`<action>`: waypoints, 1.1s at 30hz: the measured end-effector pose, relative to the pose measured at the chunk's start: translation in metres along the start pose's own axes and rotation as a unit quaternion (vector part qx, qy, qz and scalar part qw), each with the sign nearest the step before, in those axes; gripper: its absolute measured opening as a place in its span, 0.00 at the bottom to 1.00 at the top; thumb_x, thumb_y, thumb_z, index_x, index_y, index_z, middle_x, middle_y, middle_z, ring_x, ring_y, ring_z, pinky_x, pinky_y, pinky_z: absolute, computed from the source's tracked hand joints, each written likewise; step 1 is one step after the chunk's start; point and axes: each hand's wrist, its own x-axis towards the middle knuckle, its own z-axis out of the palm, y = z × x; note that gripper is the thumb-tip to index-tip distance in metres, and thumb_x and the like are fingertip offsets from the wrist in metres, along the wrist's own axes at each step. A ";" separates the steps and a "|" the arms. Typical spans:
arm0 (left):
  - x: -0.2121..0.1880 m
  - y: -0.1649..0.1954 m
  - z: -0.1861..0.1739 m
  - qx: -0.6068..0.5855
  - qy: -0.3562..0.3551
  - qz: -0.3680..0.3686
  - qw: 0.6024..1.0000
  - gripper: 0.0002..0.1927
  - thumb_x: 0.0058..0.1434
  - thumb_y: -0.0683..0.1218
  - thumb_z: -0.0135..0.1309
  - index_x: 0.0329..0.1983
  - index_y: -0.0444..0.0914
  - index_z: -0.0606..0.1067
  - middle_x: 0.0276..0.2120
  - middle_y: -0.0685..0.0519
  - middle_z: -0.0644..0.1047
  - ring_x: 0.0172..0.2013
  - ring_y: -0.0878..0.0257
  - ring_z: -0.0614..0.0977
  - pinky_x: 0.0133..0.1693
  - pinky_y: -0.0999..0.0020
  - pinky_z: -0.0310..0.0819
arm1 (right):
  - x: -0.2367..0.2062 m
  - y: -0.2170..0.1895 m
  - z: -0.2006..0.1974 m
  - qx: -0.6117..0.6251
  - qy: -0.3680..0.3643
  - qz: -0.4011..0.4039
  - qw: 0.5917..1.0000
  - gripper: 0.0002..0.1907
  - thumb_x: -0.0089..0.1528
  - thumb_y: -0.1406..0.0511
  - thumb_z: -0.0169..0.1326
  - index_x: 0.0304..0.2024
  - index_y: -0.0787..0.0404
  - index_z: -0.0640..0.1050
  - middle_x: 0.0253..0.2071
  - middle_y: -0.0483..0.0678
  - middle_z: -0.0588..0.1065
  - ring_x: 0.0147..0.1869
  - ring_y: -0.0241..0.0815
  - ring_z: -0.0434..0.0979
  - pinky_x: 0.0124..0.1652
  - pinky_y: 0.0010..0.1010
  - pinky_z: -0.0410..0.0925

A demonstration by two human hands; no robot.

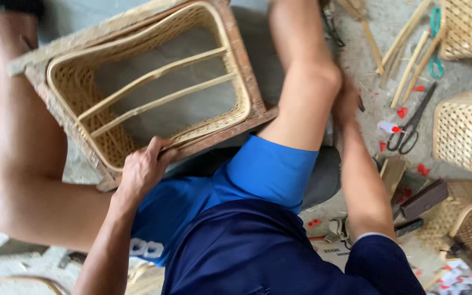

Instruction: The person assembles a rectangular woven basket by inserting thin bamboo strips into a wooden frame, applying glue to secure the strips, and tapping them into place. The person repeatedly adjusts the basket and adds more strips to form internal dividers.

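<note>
Left hand (pixel 144 166): my fingers curled tight over the near rim of the basket (pixel 137 82).
Basket: rectangular, woven pale cane, rough wooden rim, two thin slats across its open bottom (it lay tilted between my knees).
Right hand (pixel 346 104): reached far right behind my knee; grip hidden, I couldn't tell.
Scissors (pixel 411 123): black-handled, right, on gritty floor among bamboo strips (pixel 411 60).

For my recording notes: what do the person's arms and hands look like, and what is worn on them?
Both hands are bare, no gloves: left hand, right hand. The forearms are uncovered; a dark navy short sleeve with a thin white edge ends on the right upper arm. No watch or rings visible.
</note>
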 end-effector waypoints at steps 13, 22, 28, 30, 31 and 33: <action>0.009 -0.013 0.004 -0.043 0.059 0.023 0.997 0.12 0.68 0.53 0.58 0.45 0.41 0.77 0.32 0.44 0.82 0.32 0.45 0.84 0.32 0.52 0.79 | -0.052 -0.189 -0.101 -0.219 -0.324 -0.376 0.840 0.12 0.69 0.72 0.51 0.52 0.53 0.78 0.36 0.48 0.75 0.39 0.43 0.76 0.40 0.33 0.72; 0.013 -0.018 0.004 0.002 0.099 0.084 0.992 0.09 0.72 0.52 0.54 0.43 0.42 0.74 0.33 0.48 0.82 0.28 0.50 0.84 0.28 0.57 0.77 | -0.079 -0.311 -0.033 -0.326 -0.389 -0.452 0.734 0.32 0.59 0.69 0.58 0.65 0.39 0.77 0.28 0.45 0.68 0.35 0.43 0.74 0.38 0.36 0.72; 0.012 -0.013 -0.005 0.018 0.085 0.139 0.986 0.20 0.67 0.56 0.55 0.48 0.35 0.73 0.33 0.46 0.79 0.36 0.52 0.83 0.37 0.60 0.78 | -0.105 -0.292 -0.034 -0.409 -0.349 -0.451 0.712 0.33 0.60 0.68 0.59 0.66 0.34 0.77 0.31 0.45 0.69 0.34 0.44 0.72 0.33 0.35 0.70; 0.014 -0.008 -0.003 0.041 0.162 0.166 0.972 0.24 0.58 0.56 0.54 0.48 0.33 0.70 0.39 0.44 0.79 0.39 0.53 0.83 0.41 0.61 0.77 | -0.121 -0.273 -0.035 -0.407 -0.316 -0.446 0.732 0.33 0.61 0.67 0.60 0.67 0.34 0.76 0.34 0.45 0.70 0.37 0.45 0.72 0.36 0.36 0.69; 0.014 -0.006 -0.001 0.052 0.198 0.177 0.963 0.27 0.53 0.56 0.53 0.47 0.32 0.69 0.42 0.43 0.79 0.41 0.54 0.82 0.43 0.62 0.77 | -0.130 -0.262 -0.033 -0.386 -0.302 -0.436 0.755 0.32 0.62 0.66 0.60 0.67 0.34 0.75 0.37 0.45 0.71 0.40 0.46 0.72 0.38 0.37 0.69; 0.016 -0.003 0.004 0.055 0.152 0.142 0.977 0.17 0.60 0.47 0.55 0.48 0.34 0.69 0.38 0.47 0.78 0.40 0.55 0.82 0.44 0.61 0.77 | -0.148 -0.240 -0.027 -0.357 -0.268 -0.430 0.784 0.31 0.63 0.65 0.61 0.68 0.35 0.74 0.41 0.45 0.72 0.42 0.47 0.71 0.42 0.39 0.69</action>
